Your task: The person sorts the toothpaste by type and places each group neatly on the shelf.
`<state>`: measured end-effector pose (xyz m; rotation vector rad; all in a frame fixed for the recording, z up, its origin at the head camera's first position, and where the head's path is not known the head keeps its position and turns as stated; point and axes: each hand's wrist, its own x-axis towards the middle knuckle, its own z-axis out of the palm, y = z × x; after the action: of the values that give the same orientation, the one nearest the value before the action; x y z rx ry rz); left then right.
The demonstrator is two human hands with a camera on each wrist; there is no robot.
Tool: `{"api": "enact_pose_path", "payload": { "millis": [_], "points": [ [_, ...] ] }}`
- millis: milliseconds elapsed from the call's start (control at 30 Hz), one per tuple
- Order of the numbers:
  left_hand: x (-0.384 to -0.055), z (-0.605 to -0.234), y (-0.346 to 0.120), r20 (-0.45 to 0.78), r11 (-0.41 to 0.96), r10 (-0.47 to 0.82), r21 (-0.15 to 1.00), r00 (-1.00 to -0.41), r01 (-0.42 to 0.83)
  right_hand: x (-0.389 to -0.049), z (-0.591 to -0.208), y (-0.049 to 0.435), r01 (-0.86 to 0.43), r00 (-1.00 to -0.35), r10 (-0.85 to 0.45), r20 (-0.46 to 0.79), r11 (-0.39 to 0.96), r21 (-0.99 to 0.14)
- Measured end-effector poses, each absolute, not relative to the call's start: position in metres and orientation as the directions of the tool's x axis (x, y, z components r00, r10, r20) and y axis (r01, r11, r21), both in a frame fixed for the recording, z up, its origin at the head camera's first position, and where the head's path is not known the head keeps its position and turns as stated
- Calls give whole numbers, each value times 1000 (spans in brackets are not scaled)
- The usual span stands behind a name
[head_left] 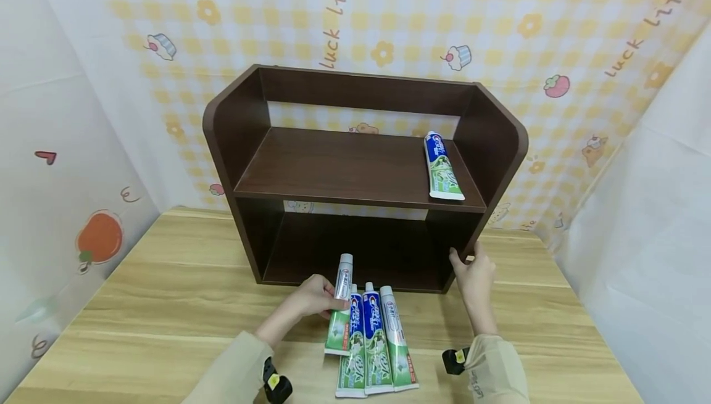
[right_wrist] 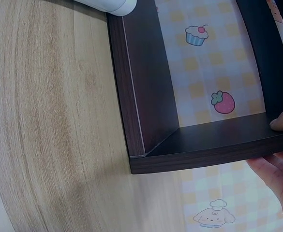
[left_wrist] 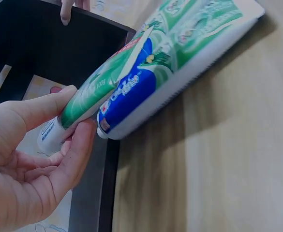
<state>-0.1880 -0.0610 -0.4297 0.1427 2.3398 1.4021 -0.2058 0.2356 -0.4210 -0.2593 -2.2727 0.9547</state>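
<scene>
My left hand (head_left: 311, 298) pinches a green and white toothpaste tube (head_left: 337, 329) between thumb and fingers. In the left wrist view, the thumb lies on one side of this tube (left_wrist: 95, 89), near its cap end. The held tube overlaps the leftmost of three toothpaste tubes lying side by side on the table, a blue and green tube (head_left: 351, 374). Beside that lie another blue and green tube (head_left: 376, 348) and a white and green tube (head_left: 397, 342). My right hand (head_left: 478, 280) grips the right side panel of a dark brown two-tier shelf (head_left: 344, 166), thumb inside, fingers outside.
One more blue and green toothpaste tube (head_left: 442, 169) lies at the right end of the upper tier, cap toward the back. The shelf stands on a wood-grain table (head_left: 166, 305), close to a yellow-checked cloth backdrop (head_left: 389, 15). White cloth (head_left: 655, 206) hangs at both sides.
</scene>
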Motion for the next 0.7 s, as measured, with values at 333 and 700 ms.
{"api": "enact_pose_path", "payload": {
  "millis": [333,700],
  "points": [
    [-203,-425,-44,-305,499,320,859,-897,-114,-204,-419,235,-65,-779,410,475,700,-711],
    [-218,-421,-30,-308,494,332,862,-892,-113,-205,-420,236,-58,-779,410,474,706,-706]
  ]
}}
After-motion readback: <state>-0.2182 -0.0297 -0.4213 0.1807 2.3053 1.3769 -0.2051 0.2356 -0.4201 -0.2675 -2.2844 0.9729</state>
